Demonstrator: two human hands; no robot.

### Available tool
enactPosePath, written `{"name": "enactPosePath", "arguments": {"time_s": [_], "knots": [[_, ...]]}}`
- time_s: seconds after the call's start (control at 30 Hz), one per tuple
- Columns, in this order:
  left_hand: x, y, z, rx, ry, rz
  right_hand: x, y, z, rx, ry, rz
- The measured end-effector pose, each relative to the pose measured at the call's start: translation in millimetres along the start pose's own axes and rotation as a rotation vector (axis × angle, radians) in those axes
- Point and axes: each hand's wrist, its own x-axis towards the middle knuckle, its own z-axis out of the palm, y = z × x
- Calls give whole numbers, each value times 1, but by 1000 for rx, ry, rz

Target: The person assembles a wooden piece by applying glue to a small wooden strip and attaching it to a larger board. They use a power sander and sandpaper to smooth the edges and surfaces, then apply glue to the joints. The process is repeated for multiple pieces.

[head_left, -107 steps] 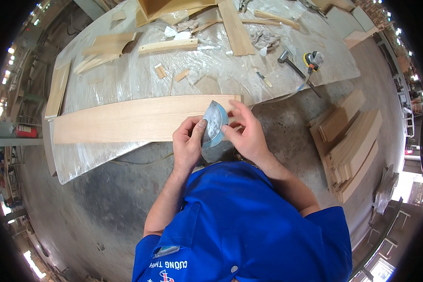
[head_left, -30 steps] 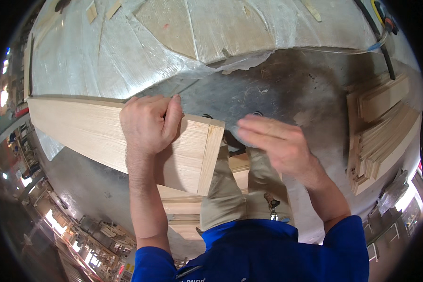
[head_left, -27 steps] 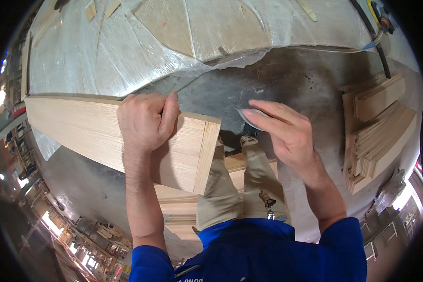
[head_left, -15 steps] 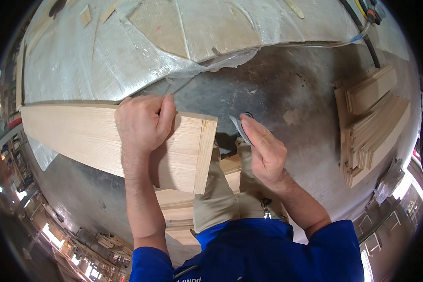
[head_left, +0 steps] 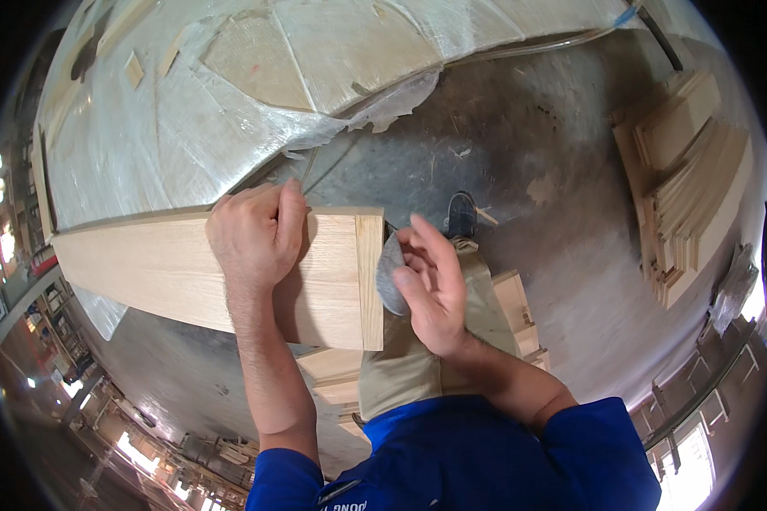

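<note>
A long pale wooden board (head_left: 136, 266) with a crosswise end strip (head_left: 370, 281) reaches from the far left to in front of my body. My left hand (head_left: 256, 234) is closed over its far edge near the right end, fingers curled and partly hidden. Just right of the end strip, my right hand (head_left: 435, 285) holds a thin, grey, round-edged piece of sandpaper (head_left: 391, 277) between thumb and fingers. The sandpaper stands on edge close beside the board's end face; whether they touch I cannot tell.
A plastic-covered table (head_left: 256, 128) with wood scraps curves across the back. Stacked wooden panels (head_left: 686, 196) lean at the right. More wooden pieces (head_left: 516, 307) lie low beside my legs. My shoe (head_left: 462, 215) stands on the grey concrete floor (head_left: 562, 247).
My right hand has moved left with the sandpaper, up to the board's end, and has turned so its palm faces the board. My left hand keeps its grip. The view has shifted somewhat.
</note>
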Motion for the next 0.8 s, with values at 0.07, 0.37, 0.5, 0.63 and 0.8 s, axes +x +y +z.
{"name": "enactPosePath", "arguments": {"time_s": [0.07,0.37,0.5,0.63,0.8], "knots": [[-1,1,0,-1,-6,-7,6,0,7,-13,-3,41],[-2,-1,1,16,-17,33,-16,6,23,-463,26,-54],[0,-1,1,17,-3,69,46,-24,30,-425,35,103],[1,2,-2,37,-59,1,-18,10,29,-466,44,-29],[-4,-2,2,48,6,82,25,-15,39,-488,75,-21]]}}
